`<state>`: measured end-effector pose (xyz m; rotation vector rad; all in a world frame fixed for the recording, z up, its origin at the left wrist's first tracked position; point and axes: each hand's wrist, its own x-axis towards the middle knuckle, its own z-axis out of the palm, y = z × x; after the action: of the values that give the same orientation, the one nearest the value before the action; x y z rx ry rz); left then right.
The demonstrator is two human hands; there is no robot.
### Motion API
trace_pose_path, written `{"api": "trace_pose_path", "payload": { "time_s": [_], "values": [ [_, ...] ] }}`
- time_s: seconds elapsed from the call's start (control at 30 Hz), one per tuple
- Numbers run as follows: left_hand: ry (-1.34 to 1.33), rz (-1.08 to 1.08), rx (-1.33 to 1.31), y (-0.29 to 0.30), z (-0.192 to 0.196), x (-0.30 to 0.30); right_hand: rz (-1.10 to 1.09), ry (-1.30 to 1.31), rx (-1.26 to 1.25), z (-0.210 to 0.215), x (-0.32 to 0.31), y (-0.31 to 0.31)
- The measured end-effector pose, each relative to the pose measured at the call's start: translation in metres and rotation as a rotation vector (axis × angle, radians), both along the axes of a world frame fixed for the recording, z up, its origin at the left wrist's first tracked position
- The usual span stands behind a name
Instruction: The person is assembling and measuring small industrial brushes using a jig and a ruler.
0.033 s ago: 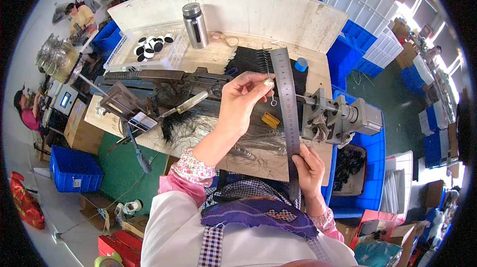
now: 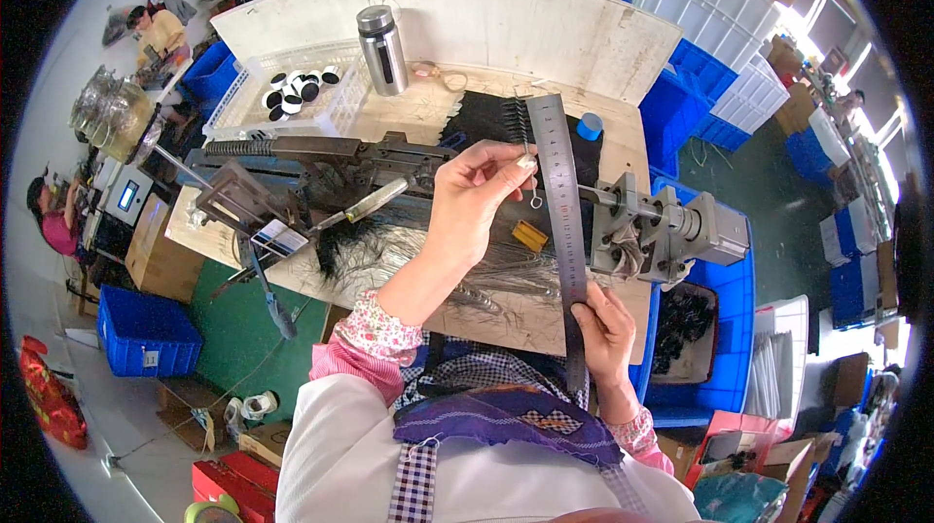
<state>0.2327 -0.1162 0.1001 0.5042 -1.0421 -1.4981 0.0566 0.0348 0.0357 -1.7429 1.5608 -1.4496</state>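
My left hand (image 2: pixel 471 200) pinches the wire stem of a small twisted-wire brush (image 2: pixel 516 122) between thumb and fingers. The brush stands nearly upright, black bristles at the far end and a small wire loop at the near end. Alongside it on the right is a long steel ruler (image 2: pixel 556 165), its far end about level with the bristle tip. My right hand (image 2: pixel 606 328) grips the ruler near its lower end. Under both lies the wooden workbench (image 2: pixel 409 304), strewn with loose black bristles and thin wires (image 2: pixel 486 275).
A metal machine (image 2: pixel 331 163) spans the bench, its motor end (image 2: pixel 715 231) at right. Behind stand a steel flask (image 2: pixel 382 51) and a white basket (image 2: pixel 229 114) of black-and-white pieces. A blue cap (image 2: pixel 590 126) and yellow piece (image 2: pixel 530 235) lie nearby. Right is a blue bin (image 2: pixel 739 319).
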Motion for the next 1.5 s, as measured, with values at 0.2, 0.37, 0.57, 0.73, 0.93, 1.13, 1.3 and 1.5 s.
{"api": "trace_pose_path", "payload": {
  "time_s": [0.2, 0.37, 0.57, 0.73, 0.93, 1.13, 1.3, 1.5],
  "values": [
    [-0.012, 0.027, -0.022, 0.001, -0.002, 0.0, 0.012, 0.006, -0.005, 0.002, 0.0, 0.0],
    [-0.024, 0.029, -0.041, 0.001, -0.002, 0.0, 0.019, -0.004, 0.014, 0.007, 0.001, 0.001],
    [-0.039, 0.029, -0.061, 0.001, 0.0, -0.001, 0.017, 0.009, 0.013, 0.004, 0.001, 0.0],
    [-0.034, 0.035, -0.077, 0.001, 0.002, -0.001, 0.017, 0.03, 0.038, 0.008, 0.001, 0.001],
    [-0.024, 0.023, -0.076, 0.004, 0.003, -0.001, 0.039, -0.014, 0.035, 0.009, 0.003, 0.001],
    [-0.068, 0.032, -0.05, 0.006, 0.003, -0.003, 0.041, 0.015, 0.055, 0.011, 0.004, 0.002],
    [-0.117, 0.078, -0.051, 0.001, 0.002, -0.002, 0.041, 0.065, 0.098, 0.012, 0.003, -0.001],
    [-0.106, 0.057, -0.014, -0.004, 0.0, -0.003, 0.069, 0.018, 0.082, 0.013, 0.009, -0.003]
  ]
}}
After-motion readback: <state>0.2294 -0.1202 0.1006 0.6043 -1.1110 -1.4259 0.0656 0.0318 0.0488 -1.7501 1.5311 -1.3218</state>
